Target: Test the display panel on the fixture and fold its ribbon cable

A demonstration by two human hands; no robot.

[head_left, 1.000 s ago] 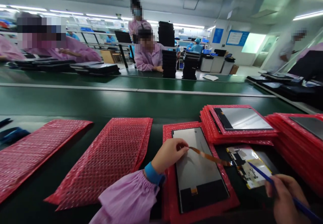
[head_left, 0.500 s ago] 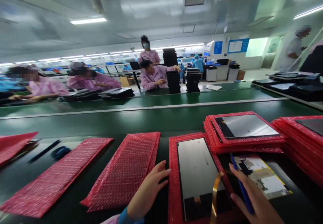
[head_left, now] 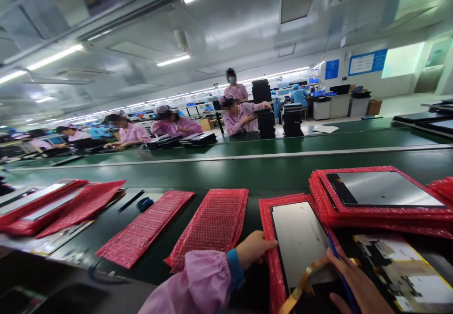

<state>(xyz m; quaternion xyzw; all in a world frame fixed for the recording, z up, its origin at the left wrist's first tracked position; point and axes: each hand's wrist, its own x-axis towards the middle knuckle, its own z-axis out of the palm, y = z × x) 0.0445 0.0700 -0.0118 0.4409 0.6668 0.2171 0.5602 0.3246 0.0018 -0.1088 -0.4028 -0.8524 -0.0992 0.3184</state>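
A flat display panel point(head_left: 300, 238), silvery with a dark lower end, lies on a red bubble-wrap bag point(head_left: 269, 252). My left hand point(head_left: 254, 249) is closed at the bag's left edge, thumb and finger pinching it. Over the panel's lower right, my right hand point(head_left: 354, 276) holds a slim blue pen-like tool point(head_left: 332, 246), its tip pointing away from me. A gold flex cable point(head_left: 300, 288) curves across the dark end beneath my right fingers; whether they also grip it, I cannot tell. Right of that hand lies a bare device part point(head_left: 406, 269) with white and tan patches.
Red bubble-wrap bags point(head_left: 212, 219) lie to the left, beside another red bag point(head_left: 146, 229). A stack of bagged panels point(head_left: 385, 194) stands at the back right. Beyond the green bench point(head_left: 226, 172), co-workers in pink sit near black stacks point(head_left: 266, 124).
My view has swung left. My left hand has gone from spread fingers beside the bag to a pinch on its edge. The right hand has come over the panel with the tool.
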